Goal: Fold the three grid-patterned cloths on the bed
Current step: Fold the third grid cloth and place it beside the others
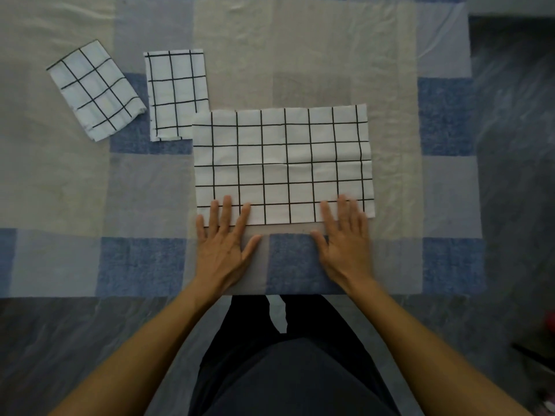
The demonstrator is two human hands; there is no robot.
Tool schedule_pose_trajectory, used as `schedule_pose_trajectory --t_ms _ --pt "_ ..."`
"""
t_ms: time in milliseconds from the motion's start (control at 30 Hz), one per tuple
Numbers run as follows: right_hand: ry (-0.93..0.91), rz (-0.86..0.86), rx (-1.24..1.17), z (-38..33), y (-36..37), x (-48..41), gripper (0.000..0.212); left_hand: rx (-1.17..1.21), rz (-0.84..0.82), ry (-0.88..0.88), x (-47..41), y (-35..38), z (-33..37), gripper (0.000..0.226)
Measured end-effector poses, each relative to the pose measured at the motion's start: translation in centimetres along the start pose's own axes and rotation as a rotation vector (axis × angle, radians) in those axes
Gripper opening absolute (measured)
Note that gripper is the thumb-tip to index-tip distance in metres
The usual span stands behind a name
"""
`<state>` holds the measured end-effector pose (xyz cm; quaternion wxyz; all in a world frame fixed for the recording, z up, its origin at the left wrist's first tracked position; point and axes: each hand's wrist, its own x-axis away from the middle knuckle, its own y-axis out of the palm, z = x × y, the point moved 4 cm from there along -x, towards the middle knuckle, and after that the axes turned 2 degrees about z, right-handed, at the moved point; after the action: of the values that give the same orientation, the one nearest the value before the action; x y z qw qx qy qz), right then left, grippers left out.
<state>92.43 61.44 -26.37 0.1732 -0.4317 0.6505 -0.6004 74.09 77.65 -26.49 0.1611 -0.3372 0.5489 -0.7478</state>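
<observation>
Three white cloths with black grid lines lie on the bed. The largest cloth point(282, 163) is spread flat as a wide rectangle in the middle. My left hand point(223, 244) lies flat with straight fingers on its near left edge. My right hand point(345, 238) lies flat on its near right edge. A smaller folded cloth point(175, 91) sits behind the large one's left corner, partly under it. Another folded cloth point(94, 88) lies tilted at the far left.
The bed point(300, 55) is covered with a beige, grey and blue checked sheet. Its near edge runs just in front of my legs. Dark marbled floor point(516, 145) lies to the right of the bed and below its near edge.
</observation>
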Motion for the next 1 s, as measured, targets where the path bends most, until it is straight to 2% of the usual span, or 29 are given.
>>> schedule_pose_trajectory --t_ms 133,200,267,400,533,700,800,900,1000 --pt "0.108 0.094 -0.097 0.8 -0.9 0.5 0.061 -0.012 0.042 0.022 -0.2 -1.6 -0.6 0.067" --pt "0.045 0.207 -0.183 -0.4 -1.7 -0.1 0.053 0.016 0.11 0.015 -1.2 -3.2 -0.7 0.059" --pt "-0.105 0.292 -0.243 -2.4 -2.4 -1.0 0.047 0.044 0.188 -0.015 -2.9 -4.8 -1.3 0.052" --pt "-0.216 0.215 -0.263 -7.0 -3.0 -4.8 0.047 0.146 0.282 -0.108 -7.5 -7.5 -3.8 0.047" --pt "-0.183 0.124 -0.199 -10.1 -2.5 -8.9 0.054 0.215 0.321 -0.189 -12.4 -9.3 -6.2 0.052" --pt "-0.128 0.083 -0.121 -10.4 -0.7 -10.2 0.061 0.19 0.273 -0.209 -17.1 -9.8 -7.0 0.053" --pt "-0.126 0.083 -0.132 -10.3 -0.6 -10.1 0.061 0.238 0.27 -0.222 -18.2 -10.2 -7.2 0.041" --pt "-0.122 0.083 -0.125 -10.3 -0.6 -10.2 0.061 0.3 0.313 -0.187 -18.5 -10.7 -7.2 0.017" --pt "-0.12 0.094 -0.112 -10.3 -0.5 -10.2 0.061 0.459 0.37 -0.16 -18.5 -11.0 -7.9 0.004"
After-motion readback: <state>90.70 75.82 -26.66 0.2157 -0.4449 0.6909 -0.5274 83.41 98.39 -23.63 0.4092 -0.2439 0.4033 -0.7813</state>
